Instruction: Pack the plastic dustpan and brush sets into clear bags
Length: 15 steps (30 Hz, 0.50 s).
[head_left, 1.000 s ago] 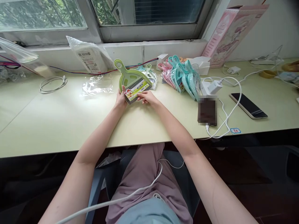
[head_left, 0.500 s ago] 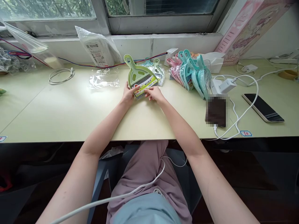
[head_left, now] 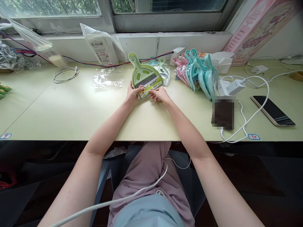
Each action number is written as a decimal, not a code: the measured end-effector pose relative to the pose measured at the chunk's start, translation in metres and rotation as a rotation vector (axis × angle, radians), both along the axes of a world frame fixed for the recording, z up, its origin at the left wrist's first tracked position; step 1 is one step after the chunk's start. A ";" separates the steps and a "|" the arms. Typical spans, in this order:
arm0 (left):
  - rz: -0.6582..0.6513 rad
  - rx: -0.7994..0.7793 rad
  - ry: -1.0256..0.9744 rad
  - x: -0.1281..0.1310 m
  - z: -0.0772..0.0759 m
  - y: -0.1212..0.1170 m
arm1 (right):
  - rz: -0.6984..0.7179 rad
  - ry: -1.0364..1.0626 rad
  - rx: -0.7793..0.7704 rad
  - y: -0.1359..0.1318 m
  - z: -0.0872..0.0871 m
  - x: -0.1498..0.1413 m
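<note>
A green mini dustpan and brush set with dark bristles is held tilted above the desk, its handle pointing away from me. A yellow-green printed label lies across its front. My left hand is closed around the lower left edge, thumb on top. My right hand pinches the label's lower edge with thumb and curled fingers. Just behind lies another dustpan set in clear wrap, partly hidden by the one I hold.
Several wrapped pink and turquoise dustpan sets are piled to the right. Beyond them are a charger, white cables and a phone. At the back left lie a clear plastic bag, a packaged item and a coiled cable.
The camera view has shifted slightly, so the desk items appear a little further right. Both hands keep nearly the same hold on the dustpan set and its label.
</note>
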<state>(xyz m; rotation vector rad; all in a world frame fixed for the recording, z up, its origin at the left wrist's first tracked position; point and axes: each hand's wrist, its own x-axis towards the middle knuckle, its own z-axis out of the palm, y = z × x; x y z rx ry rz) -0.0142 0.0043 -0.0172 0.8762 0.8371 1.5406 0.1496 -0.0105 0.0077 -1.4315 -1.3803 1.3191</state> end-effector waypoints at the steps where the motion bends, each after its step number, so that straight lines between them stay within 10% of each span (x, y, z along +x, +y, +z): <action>1: 0.003 0.007 0.001 -0.001 0.001 0.000 | 0.006 0.004 -0.006 0.001 -0.002 0.001; 15: -0.016 0.028 0.039 -0.004 0.014 -0.010 | -0.024 0.651 -0.092 0.001 -0.007 -0.007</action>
